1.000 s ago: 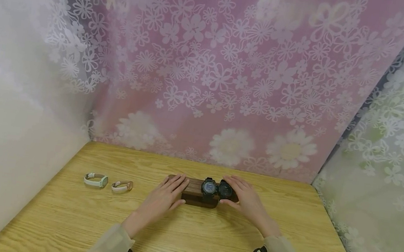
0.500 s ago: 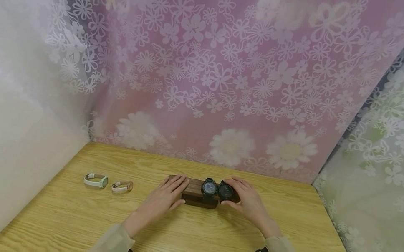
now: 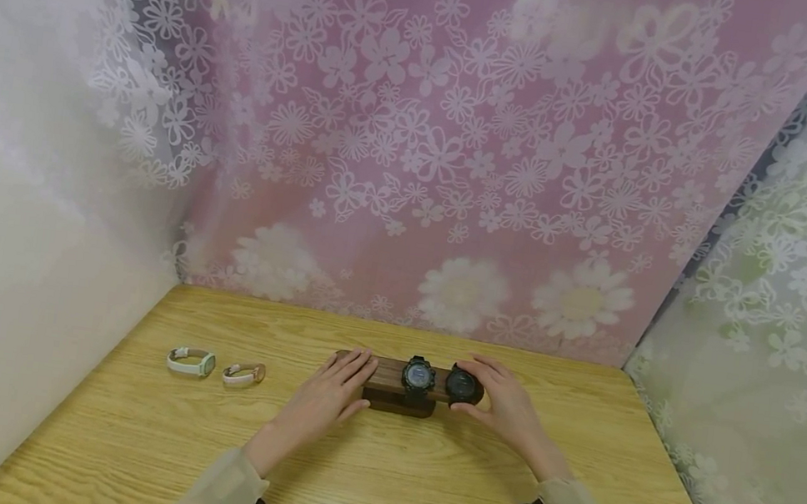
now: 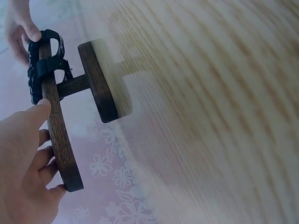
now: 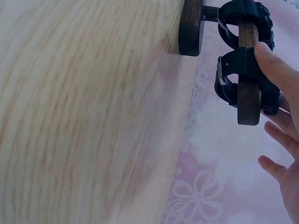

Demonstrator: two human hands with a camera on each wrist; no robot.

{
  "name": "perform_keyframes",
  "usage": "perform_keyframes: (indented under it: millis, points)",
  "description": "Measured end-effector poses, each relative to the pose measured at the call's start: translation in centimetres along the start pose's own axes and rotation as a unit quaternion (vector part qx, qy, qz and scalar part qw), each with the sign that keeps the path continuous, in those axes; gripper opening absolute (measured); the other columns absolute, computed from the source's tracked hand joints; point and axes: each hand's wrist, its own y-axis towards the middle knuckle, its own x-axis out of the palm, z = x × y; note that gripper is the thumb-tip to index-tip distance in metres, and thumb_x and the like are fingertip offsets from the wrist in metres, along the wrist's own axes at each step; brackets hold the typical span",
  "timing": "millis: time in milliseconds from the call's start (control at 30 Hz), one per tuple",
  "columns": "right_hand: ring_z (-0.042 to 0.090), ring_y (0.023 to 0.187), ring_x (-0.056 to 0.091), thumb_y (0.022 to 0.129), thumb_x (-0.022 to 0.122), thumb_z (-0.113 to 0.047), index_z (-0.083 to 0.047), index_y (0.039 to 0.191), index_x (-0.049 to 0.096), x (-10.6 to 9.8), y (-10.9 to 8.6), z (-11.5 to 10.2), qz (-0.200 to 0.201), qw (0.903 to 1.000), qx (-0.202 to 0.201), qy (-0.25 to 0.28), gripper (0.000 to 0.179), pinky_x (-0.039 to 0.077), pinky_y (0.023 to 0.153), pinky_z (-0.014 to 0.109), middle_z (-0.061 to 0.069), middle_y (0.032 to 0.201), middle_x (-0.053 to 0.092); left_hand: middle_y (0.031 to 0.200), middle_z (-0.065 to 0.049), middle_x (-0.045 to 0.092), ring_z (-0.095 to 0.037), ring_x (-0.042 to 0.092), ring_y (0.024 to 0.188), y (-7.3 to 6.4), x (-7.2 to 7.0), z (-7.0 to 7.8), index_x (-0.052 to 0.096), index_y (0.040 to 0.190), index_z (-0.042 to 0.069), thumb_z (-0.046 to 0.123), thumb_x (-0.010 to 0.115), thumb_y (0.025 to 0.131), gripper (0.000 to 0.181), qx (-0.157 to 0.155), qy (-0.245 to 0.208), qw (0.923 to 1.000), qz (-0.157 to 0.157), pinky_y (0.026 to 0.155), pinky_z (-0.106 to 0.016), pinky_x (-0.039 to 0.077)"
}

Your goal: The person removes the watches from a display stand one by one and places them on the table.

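Observation:
A dark wooden T-shaped watch stand (image 3: 387, 374) stands on the table, its bar lying crosswise above a base (image 4: 99, 84). My left hand (image 3: 321, 393) grips the left end of the bar, fingers over the top and thumb on the near side. Two black watches are strapped round the bar. One watch (image 3: 419, 374) sits near the middle. The other black watch (image 3: 463, 385) is close to the right end, and my right hand (image 3: 508, 409) pinches its case between thumb and fingers. In the right wrist view its buckled strap (image 5: 229, 65) loops around the bar.
On the left of the table (image 3: 360, 482) lie a watch with a pale green case (image 3: 192, 361) and a white-strapped watch with a rose-gold case (image 3: 244, 373). A pink flowered curtain (image 3: 422, 162) hangs behind the table, with pale sheets at both sides.
The right-hand black watch has slid rightward along the bar with my right hand, and the gap between the two watches has widened. My left hand stays in place.

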Motion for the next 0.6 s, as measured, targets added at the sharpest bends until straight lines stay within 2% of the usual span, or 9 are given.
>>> perform_keyframes:
  millis: [300,600]
  points:
    - [0.037,0.125,0.058,0.075,0.09,-0.037,-0.01,0.134,0.064,-0.4,-0.4,0.9,-0.007,1.0,0.005,-0.004,0.069,0.048,0.102,0.059,0.012,0.131,0.066,0.159,-0.016,0.038,-0.034,0.039,0.146,0.0,0.2,-0.1,0.044,0.153,0.004,0.031,0.065,0.101,0.063,-0.001,0.005,1.0,-0.007,0.12,-0.055,0.03]
    - [0.035,0.123,0.059,0.075,0.09,-0.037,-0.01,0.135,0.064,-0.9,-1.0,1.3,-0.007,0.9998,0.017,-0.005,0.071,0.05,0.099,0.058,0.011,0.129,0.066,0.161,-0.013,0.035,-0.031,0.037,0.148,0.0,0.2,-0.2,0.042,0.155,0.006,0.033,0.062,0.102,0.063,-0.004,0.008,0.9999,-0.014,0.121,-0.052,0.029]
